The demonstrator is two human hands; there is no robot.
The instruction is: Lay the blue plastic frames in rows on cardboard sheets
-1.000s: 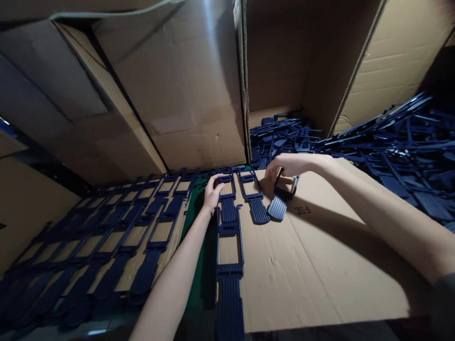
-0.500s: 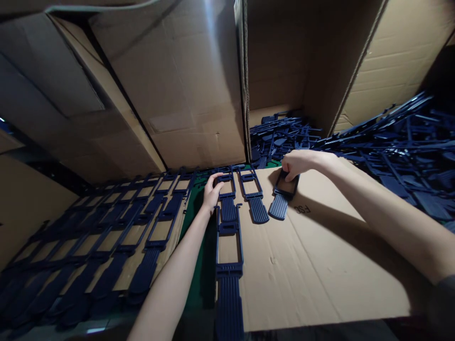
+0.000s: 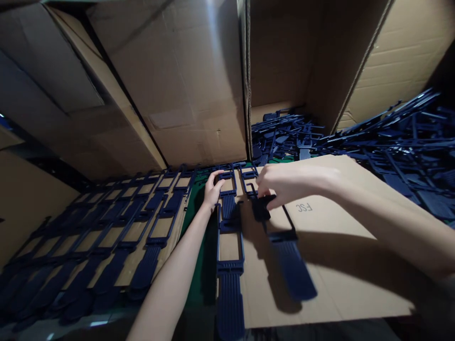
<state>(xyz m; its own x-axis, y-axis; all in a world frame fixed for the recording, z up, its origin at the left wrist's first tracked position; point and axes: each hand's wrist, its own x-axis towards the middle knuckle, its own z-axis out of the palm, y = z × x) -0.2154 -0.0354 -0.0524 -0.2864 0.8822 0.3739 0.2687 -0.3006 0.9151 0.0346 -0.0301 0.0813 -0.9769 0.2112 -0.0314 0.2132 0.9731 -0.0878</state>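
My right hand grips a dark blue plastic part by its upper end. This part has a rectangular open frame and a ribbed paddle. It is tilted above the cardboard sheet, throwing a shadow on it. My left hand lies at the sheet's far left corner, thumb and fingers apart, against the frame of a similar part. Nearer me, another such part lies flat along the left edge. Behind my right hand, one more frame is partly hidden.
Left of a green strip, rows of the same parts lie on cardboard. Tangled heaps of parts fill the back and the right side. Tall cardboard walls stand behind.
My right hand has moved left and nearer to me, bringing a plastic part whose paddle now points toward me. My left hand has stayed almost in place.
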